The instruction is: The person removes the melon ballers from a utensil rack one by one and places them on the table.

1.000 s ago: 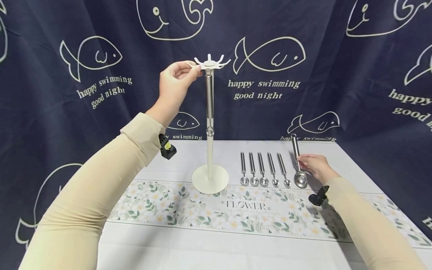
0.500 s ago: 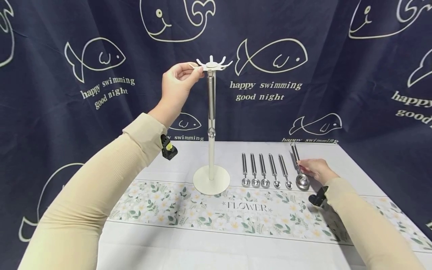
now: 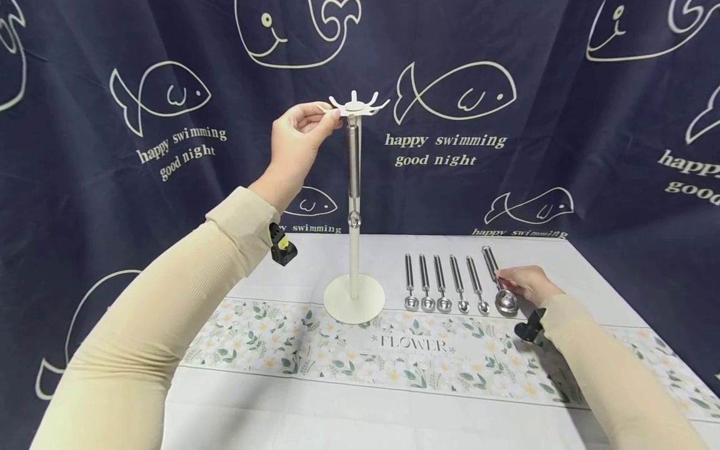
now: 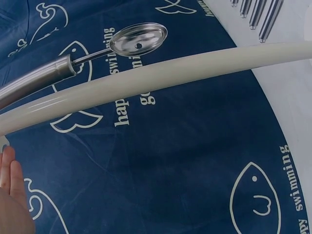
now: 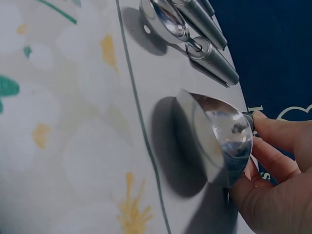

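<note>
At the top of a white stand (image 3: 354,262), my left hand (image 3: 300,140) pinches one hook of the hook rack (image 3: 355,107). From the rack hangs a steel melon baller (image 3: 354,162), bowl downward; its small oval bowl with a hole shows in the left wrist view. On the right, my right hand (image 3: 524,284) holds a larger steel scoop (image 3: 507,302) between thumb and fingers, near where handle meets bowl. In the right wrist view its deep round bowl (image 5: 234,141) stands close over the table, casting a shadow. Its handle is mostly hidden there.
Left of the scoop, several smaller steel melon ballers (image 3: 442,281) lie in a row, bowls toward me. A floral runner (image 3: 410,362) crosses the white table (image 3: 270,406). A dark blue curtain (image 3: 450,200) with fish drawings hangs behind.
The scoop's handle end has come down toward the table, and its bowl has shifted slightly right in my right hand. My left hand keeps its pinch on the hook; the view shifts slightly.
</note>
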A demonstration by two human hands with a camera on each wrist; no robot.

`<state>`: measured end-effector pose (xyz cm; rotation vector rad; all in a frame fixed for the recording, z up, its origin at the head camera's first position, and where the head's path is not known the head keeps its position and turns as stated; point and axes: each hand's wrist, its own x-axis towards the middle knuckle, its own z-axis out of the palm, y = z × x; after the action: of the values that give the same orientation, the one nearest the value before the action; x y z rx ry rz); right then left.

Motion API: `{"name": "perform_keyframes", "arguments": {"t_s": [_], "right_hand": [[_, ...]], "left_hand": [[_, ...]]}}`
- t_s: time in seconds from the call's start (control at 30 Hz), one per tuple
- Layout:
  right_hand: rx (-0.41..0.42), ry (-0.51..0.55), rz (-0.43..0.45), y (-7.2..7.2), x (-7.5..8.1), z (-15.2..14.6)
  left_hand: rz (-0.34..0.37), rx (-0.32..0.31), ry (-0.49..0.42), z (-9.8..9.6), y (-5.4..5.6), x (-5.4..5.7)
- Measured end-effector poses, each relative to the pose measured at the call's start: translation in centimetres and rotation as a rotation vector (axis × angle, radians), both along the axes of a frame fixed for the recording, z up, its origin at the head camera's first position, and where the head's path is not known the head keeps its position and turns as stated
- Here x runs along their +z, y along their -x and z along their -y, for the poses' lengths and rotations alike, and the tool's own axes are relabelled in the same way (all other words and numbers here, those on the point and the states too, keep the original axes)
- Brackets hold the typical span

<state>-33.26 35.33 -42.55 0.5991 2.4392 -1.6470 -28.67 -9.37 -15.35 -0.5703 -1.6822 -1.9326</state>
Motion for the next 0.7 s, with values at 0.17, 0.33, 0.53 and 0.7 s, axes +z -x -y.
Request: {"name": "perform_keyframes", "arguments": {"t_s": [0.17,0.33,0.53,0.7], "right_hand": [[0.008,-0.018,0.001,0.18,0.02,0.09],[0.0,-0.048,0.005,0.42,-0.08,0.16],[-0.036,-0.051,-0.003,0.58,-0.07,0.34],[-0.03,-0.076,0.008,0.43,-0.03,0.32]], "left_hand": [[0.004,0.005,0.014,0.0,-0.09,0.06],[-0.004,0.003,0.014,0.03,-0.02,0.05],[-0.007,-0.001,0.016,0.04,0.11,0.05],[-0.003,-0.004,0.008,0.05,0.07,0.03]]}}
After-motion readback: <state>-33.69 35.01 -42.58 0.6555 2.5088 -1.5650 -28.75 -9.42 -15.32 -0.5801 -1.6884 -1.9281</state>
